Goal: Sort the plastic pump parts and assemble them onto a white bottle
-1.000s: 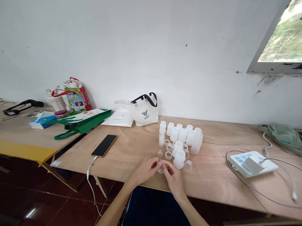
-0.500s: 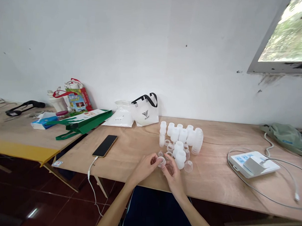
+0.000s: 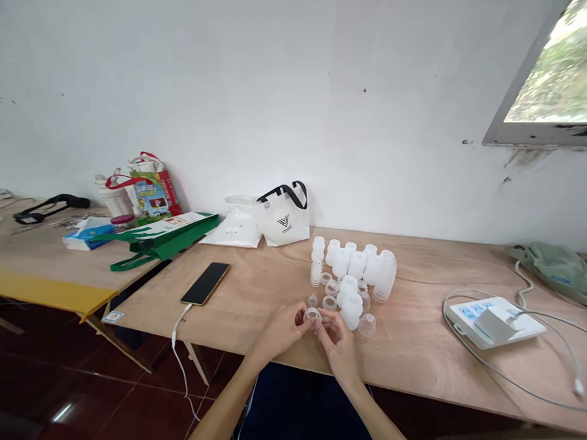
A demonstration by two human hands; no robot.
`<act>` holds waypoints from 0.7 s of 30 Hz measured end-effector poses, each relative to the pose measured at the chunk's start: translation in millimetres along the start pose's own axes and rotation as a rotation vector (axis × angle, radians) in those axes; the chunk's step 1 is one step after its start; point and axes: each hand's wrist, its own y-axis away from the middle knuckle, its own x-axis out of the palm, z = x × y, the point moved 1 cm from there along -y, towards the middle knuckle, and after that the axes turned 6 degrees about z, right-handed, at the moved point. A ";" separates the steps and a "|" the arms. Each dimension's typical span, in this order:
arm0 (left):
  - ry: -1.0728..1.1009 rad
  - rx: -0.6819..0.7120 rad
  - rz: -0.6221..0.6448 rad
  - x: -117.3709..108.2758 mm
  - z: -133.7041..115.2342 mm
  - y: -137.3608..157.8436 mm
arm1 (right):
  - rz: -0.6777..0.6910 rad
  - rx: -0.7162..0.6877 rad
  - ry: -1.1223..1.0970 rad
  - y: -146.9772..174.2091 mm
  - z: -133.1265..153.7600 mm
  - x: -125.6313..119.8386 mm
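Observation:
Near the table's front edge, my left hand (image 3: 287, 329) and my right hand (image 3: 335, 340) pinch a small translucent plastic ring (image 3: 313, 313) from both sides. Whether a second part sits inside the ring I cannot tell. Just beyond my fingers a small clear nipple-shaped piece (image 3: 313, 300) rests on the wood, beside another loose ring (image 3: 329, 302). Several milky white bottles (image 3: 352, 305) stand close to the right of my hands, with more behind them. A clear dome cap (image 3: 367, 324) lies by the nearest bottle. A stack of clear caps (image 3: 385, 276) stands at the group's right end.
A black phone (image 3: 206, 283) on a cable lies to the left. White bags (image 3: 287, 220) lean on the wall, and a green bag (image 3: 176, 234) spans the gap between tables. To the right are a white box device (image 3: 496, 321) with cables and a grey-green cloth item (image 3: 558, 270).
My fingers have closed in slightly around the ring, and its tilt looks a little different. The loose parts on the table have stayed in place; the view has shifted very slightly.

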 end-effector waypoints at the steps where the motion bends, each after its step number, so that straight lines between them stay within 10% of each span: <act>1: -0.009 0.008 0.005 -1.5 1.1 0.5 | 0.015 -0.005 0.007 0.5 0.8 0.5; 21: 0.432 -0.021 0.143 -13.9 -8.6 5.5 | -0.088 -0.018 -0.005 7.0 -2.2 1.8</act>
